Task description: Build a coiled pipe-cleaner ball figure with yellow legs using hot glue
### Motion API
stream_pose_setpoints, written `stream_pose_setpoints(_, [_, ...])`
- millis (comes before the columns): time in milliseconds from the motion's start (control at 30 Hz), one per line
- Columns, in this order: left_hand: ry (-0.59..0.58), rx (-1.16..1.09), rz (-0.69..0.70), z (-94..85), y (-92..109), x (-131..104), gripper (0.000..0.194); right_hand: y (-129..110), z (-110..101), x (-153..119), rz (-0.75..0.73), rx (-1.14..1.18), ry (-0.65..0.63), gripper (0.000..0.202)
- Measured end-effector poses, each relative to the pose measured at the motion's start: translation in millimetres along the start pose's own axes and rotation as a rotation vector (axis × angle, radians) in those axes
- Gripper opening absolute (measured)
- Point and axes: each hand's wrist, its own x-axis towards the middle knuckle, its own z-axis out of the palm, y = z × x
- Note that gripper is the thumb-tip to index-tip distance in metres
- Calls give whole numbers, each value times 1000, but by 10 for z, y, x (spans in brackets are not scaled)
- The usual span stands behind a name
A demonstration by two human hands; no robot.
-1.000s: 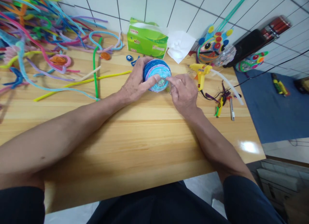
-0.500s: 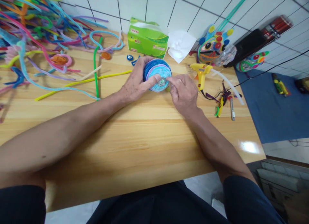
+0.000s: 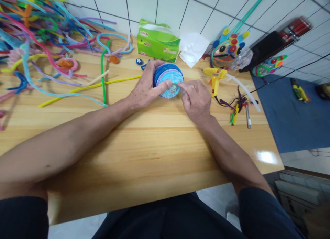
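Note:
A round piece (image 3: 171, 78) wound with blue, lilac and light-blue fuzzy strands is held over the table, its small greyish centre facing me. My left hand (image 3: 149, 85) grips it from the left, thumb across the light-blue face and fingers around the far side. From the right, my right hand (image 3: 197, 98) touches the face near the centre with its index fingertip, the other fingers curled. Whether those curled fingers pinch anything is hidden. Just beyond the left hand lie a blue button (image 3: 139, 61) and a short dark-blue strand.
A heap of coloured pipe cleaners (image 3: 33, 36) covers the back left. Along the wall stand a green tissue pack (image 3: 158, 43), white tissue (image 3: 193, 48) and a decorated figure (image 3: 227, 48). A yellow glue gun (image 3: 214, 79), its cord and a pen (image 3: 248, 116) lie on the right.
Both hands and the wound piece stay almost in place. The view has shifted very slightly; nothing is taken up or let go.

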Motion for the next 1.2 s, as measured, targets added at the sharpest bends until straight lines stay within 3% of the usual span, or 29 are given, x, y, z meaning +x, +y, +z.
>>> stream_pose_setpoints(233, [17, -55, -17, 12, -40, -16, 80, -31, -14, 16, 98, 43, -58, 33])
stream_pose_setpoints(567, [-11, -19, -34, -36, 108, -14, 72, -29, -30, 25, 109, 59, -72, 32])
stream_pose_setpoints(867, [-58, 16, -60, -70, 115, -9, 83, 5, -13, -14, 50, 53, -66, 32])
stream_pose_setpoints(1200, [-91, 69, 3, -100, 49, 5, 83, -9, 3, 8, -89, -67, 53, 39])
